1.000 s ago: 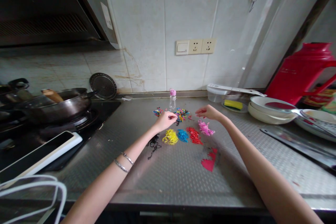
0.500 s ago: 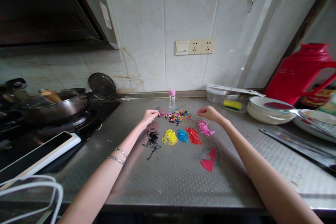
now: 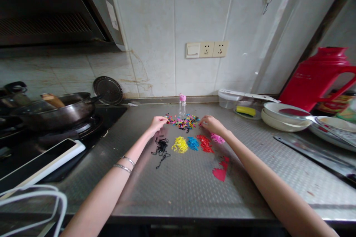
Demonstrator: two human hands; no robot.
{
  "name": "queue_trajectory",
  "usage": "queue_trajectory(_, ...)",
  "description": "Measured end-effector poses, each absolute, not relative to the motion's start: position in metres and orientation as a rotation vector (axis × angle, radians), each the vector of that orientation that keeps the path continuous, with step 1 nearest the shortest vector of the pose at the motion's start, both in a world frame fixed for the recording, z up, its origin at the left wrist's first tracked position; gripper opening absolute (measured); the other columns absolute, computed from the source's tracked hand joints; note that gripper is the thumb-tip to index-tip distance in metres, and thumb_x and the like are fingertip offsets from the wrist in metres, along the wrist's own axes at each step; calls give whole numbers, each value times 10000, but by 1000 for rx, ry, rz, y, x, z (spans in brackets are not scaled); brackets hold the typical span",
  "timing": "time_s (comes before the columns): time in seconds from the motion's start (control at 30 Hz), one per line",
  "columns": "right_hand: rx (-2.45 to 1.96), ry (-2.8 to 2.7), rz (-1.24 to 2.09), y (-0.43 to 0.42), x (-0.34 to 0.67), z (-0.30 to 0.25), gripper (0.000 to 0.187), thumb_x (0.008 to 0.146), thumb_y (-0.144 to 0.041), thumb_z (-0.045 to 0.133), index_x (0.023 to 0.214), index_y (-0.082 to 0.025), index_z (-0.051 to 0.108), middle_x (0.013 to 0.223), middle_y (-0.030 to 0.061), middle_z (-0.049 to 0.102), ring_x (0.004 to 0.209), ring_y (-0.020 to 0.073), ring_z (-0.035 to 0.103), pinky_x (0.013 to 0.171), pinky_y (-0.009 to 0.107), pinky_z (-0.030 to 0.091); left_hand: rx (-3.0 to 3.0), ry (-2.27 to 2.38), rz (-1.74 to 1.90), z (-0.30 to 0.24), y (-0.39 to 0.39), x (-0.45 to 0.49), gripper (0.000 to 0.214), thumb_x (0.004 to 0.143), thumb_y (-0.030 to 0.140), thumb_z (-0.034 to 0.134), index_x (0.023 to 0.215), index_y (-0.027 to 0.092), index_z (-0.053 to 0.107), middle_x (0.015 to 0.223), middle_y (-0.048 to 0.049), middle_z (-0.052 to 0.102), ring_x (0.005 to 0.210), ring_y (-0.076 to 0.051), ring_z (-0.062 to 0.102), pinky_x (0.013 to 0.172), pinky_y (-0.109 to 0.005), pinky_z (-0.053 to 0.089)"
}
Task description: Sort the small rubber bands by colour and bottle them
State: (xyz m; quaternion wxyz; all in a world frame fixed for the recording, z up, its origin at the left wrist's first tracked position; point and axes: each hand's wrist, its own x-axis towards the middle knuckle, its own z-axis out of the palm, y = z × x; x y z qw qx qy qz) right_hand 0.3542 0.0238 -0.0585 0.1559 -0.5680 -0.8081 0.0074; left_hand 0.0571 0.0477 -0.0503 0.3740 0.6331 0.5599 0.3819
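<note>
A mixed heap of small coloured rubber bands (image 3: 184, 121) lies near the back of the steel counter (image 3: 180, 181). In front of it sit sorted piles: black (image 3: 160, 146), yellow (image 3: 180, 144), blue (image 3: 193, 143), red (image 3: 205, 142) and pink (image 3: 217, 139). My left hand (image 3: 158, 123) is closed in a pinch at the heap's left edge, above the black pile. My right hand (image 3: 210, 123) rests with curled fingers at the heap's right edge, between the red and pink piles. What either hand pinches is too small to make out.
A small clear bottle with a pink cap (image 3: 182, 104) stands behind the heap. A wok (image 3: 63, 108) on the hob and a phone (image 3: 41, 161) lie to the left. White bowls (image 3: 286, 116), a sponge (image 3: 247, 110), a red thermos (image 3: 317, 76) and a knife (image 3: 314, 152) are at the right.
My left hand moved left from the heap's middle to its left edge. My right hand came in leftward from the right, down to the heap's right edge.
</note>
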Motion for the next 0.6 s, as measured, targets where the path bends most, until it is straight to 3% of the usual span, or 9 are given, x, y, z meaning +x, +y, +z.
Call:
queue_trajectory(0.23,-1532,-2115,100,24,354,-54,230,767,-246,472,844,-147,665,872,79,659,798,161,584,726,221,412,1656,1394,967,-48,47,57,250,688,263,544,850,105,648,535,8,507,398,-39,364,321,-141,187)
queue_trajectory(0.6,-1297,-1878,555,20,349,-22,324,706,-386,535,835,-123,673,767,62,676,637,137,573,526,206,414,1732,1257,950,-36,31,77,268,716,271,548,888,86,637,496,11,510,383,-43,383,318,-146,233)
